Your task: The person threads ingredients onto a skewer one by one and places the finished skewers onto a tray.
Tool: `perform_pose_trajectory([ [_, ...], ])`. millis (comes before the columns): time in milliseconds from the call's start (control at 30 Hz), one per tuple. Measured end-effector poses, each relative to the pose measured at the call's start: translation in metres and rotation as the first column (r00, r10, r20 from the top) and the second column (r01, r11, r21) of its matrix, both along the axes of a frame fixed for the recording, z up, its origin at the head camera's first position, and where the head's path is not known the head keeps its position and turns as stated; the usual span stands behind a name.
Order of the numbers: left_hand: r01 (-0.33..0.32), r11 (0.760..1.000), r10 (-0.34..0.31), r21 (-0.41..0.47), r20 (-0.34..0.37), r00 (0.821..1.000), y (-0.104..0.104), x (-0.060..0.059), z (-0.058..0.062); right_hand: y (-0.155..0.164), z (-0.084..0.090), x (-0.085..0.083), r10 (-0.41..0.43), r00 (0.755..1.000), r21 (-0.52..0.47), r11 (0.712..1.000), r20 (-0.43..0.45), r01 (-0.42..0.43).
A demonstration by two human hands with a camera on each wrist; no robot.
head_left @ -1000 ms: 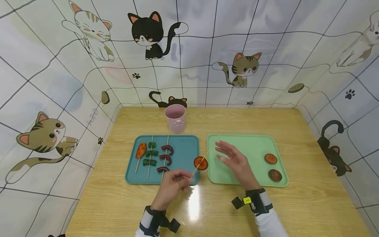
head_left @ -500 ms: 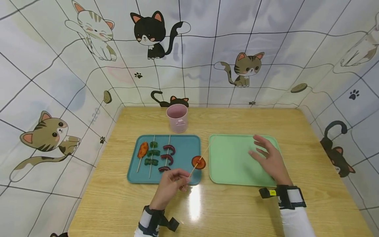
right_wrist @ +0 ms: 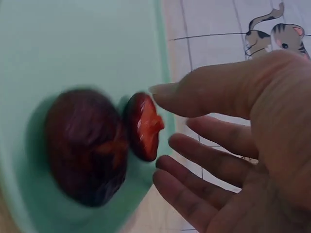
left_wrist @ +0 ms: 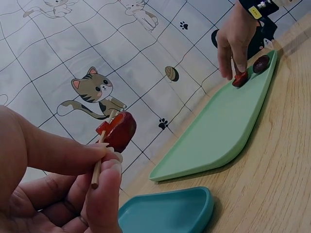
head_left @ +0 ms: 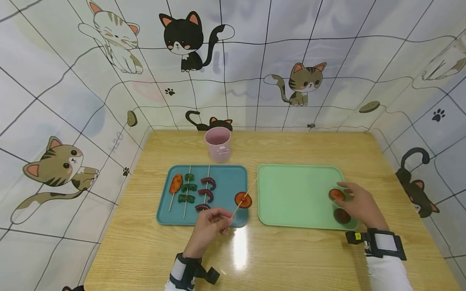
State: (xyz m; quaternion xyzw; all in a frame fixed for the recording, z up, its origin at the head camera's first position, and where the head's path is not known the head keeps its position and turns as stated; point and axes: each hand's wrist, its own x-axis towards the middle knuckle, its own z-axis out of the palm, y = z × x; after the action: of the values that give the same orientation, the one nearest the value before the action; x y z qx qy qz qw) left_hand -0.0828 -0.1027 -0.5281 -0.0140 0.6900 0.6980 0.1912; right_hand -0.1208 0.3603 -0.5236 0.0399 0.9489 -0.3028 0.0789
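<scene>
My left hand pinches the skewer; right hand, fingers loose, touches a slice beside the darker slice on the green tray.

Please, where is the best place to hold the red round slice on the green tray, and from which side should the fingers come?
Probably by its rim. The red slice is a thin disc on the green tray, so the right hand pinches opposite edges from above.

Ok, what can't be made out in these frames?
- Whether the right hand already grips the red slice: blurred in the right wrist view, small in the head view.
- Dark slice: motion-blurred in the right wrist view.
- Skewer lower end: hidden by the left hand.
</scene>
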Motion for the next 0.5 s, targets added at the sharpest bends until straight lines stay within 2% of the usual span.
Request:
perform_pose_trajectory([
  [133,-0.004,1.000,0.004,-0.008,0.002,1.000,0.000,0.000,0.000,0.003,-0.003,0.000,0.020,1.000,0.024,1.000,0.009,-0.020],
  [333,-0.006,1.000,0.006,-0.013,-0.003,1.000,0.000,0.001,0.000,0.007,-0.011,-0.002,0.047,0.998,0.038,0.998,-0.044,-0.045],
  [500,-0.006,1.000,0.006,-0.007,-0.003,1.000,0.000,0.002,-0.001,0.008,-0.017,-0.004,0.043,0.998,0.042,0.998,-0.052,-0.041],
])
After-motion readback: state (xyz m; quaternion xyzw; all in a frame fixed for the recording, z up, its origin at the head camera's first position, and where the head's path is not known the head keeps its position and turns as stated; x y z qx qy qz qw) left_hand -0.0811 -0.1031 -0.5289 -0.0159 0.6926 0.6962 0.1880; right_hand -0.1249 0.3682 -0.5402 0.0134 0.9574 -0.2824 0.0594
